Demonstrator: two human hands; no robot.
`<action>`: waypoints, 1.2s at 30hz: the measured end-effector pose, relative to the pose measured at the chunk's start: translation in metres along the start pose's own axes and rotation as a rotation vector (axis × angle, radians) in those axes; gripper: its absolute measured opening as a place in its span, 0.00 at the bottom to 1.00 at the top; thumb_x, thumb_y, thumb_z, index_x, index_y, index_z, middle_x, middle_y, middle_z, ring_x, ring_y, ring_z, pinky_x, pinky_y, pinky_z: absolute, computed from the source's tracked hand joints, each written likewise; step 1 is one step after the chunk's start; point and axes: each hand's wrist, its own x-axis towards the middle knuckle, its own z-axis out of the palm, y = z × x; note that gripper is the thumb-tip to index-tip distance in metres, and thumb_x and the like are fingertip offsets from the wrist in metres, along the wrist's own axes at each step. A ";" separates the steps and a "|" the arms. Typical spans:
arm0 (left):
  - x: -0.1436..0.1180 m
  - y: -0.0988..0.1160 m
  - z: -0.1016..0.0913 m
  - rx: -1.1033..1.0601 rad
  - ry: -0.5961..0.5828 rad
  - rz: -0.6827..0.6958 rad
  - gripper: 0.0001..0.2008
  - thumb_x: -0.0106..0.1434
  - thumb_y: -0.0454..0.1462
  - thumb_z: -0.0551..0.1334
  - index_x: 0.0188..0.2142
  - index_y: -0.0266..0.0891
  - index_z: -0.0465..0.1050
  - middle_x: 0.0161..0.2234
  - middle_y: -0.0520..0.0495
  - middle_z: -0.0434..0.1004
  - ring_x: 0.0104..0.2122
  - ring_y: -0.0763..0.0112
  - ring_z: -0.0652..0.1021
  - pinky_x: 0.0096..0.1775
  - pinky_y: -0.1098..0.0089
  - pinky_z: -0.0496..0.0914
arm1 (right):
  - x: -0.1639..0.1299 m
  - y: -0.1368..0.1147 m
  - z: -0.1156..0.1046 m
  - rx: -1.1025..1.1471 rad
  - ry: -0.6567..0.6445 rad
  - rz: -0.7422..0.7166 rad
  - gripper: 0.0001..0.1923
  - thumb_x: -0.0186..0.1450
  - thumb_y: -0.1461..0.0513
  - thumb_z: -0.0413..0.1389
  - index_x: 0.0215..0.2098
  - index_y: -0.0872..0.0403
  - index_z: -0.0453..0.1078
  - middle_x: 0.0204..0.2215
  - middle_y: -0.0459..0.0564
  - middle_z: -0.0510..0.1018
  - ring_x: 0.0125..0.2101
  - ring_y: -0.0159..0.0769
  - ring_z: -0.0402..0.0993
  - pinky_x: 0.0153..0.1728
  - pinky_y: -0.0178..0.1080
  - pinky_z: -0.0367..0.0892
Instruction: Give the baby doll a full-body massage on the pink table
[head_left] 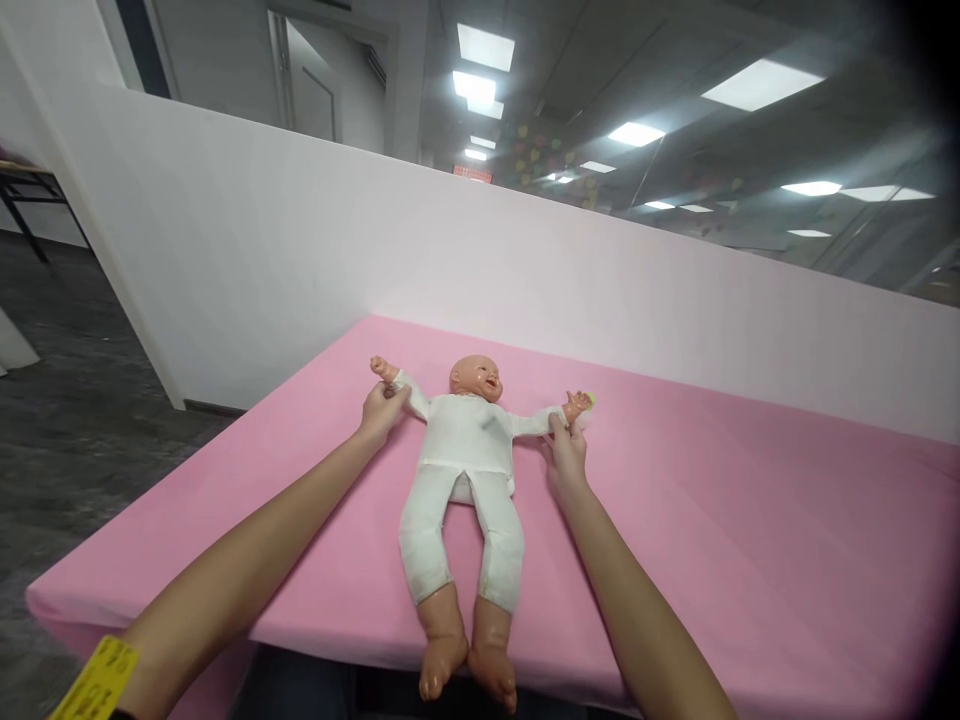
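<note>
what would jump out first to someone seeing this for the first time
A baby doll in a white suit lies face up in the middle of the pink table, arms spread wide and bare feet hanging over the near edge. The left hand grips one doll sleeve near its wrist and the right hand pinches the other. A yellow wristband shows on the left forearm at the bottom corner.

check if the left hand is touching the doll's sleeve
Touching. The head view shows the left hand with fingers closed on the cuff end of the doll's white sleeve, with no gap between them.
</note>
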 end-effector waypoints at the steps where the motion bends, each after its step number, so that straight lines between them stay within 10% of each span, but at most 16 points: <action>1: 0.001 -0.002 -0.001 -0.011 -0.003 -0.015 0.17 0.57 0.47 0.67 0.41 0.40 0.72 0.41 0.43 0.79 0.41 0.59 0.79 0.39 0.65 0.71 | 0.003 0.003 -0.001 0.028 0.025 0.045 0.35 0.59 0.51 0.64 0.63 0.48 0.67 0.50 0.51 0.78 0.44 0.41 0.79 0.41 0.41 0.77; 5: -0.001 -0.002 -0.001 0.050 -0.028 0.027 0.17 0.58 0.48 0.67 0.40 0.40 0.72 0.40 0.44 0.79 0.41 0.59 0.79 0.39 0.65 0.70 | 0.004 0.006 0.000 0.066 0.045 0.046 0.40 0.59 0.53 0.63 0.68 0.45 0.61 0.50 0.51 0.78 0.43 0.40 0.79 0.39 0.42 0.77; 11: -0.012 0.006 0.006 0.182 -0.102 0.237 0.17 0.62 0.48 0.64 0.44 0.41 0.76 0.42 0.45 0.80 0.39 0.61 0.77 0.42 0.63 0.69 | -0.015 -0.013 0.011 -0.305 -0.136 -0.354 0.27 0.64 0.54 0.62 0.60 0.51 0.71 0.48 0.53 0.78 0.45 0.42 0.75 0.43 0.43 0.74; 19: -0.041 0.015 0.020 0.559 -0.290 0.733 0.23 0.68 0.39 0.61 0.61 0.52 0.75 0.47 0.44 0.71 0.49 0.56 0.71 0.54 0.56 0.67 | -0.041 -0.022 0.021 -0.798 -0.706 -0.892 0.29 0.68 0.66 0.56 0.66 0.41 0.70 0.52 0.54 0.73 0.54 0.48 0.67 0.58 0.55 0.69; 29: -0.040 0.018 0.016 0.559 -0.269 0.742 0.22 0.67 0.38 0.62 0.60 0.50 0.76 0.48 0.43 0.73 0.50 0.55 0.71 0.54 0.56 0.66 | -0.041 -0.021 0.022 -0.771 -0.612 -0.822 0.25 0.70 0.62 0.57 0.64 0.44 0.70 0.54 0.53 0.76 0.56 0.49 0.68 0.58 0.55 0.66; 36: -0.016 0.017 0.003 0.192 -0.107 0.273 0.15 0.62 0.45 0.65 0.46 0.41 0.75 0.44 0.43 0.79 0.40 0.59 0.76 0.41 0.63 0.71 | -0.016 -0.009 0.009 -0.367 -0.212 -0.397 0.24 0.66 0.51 0.61 0.56 0.53 0.73 0.49 0.54 0.80 0.48 0.44 0.76 0.49 0.46 0.73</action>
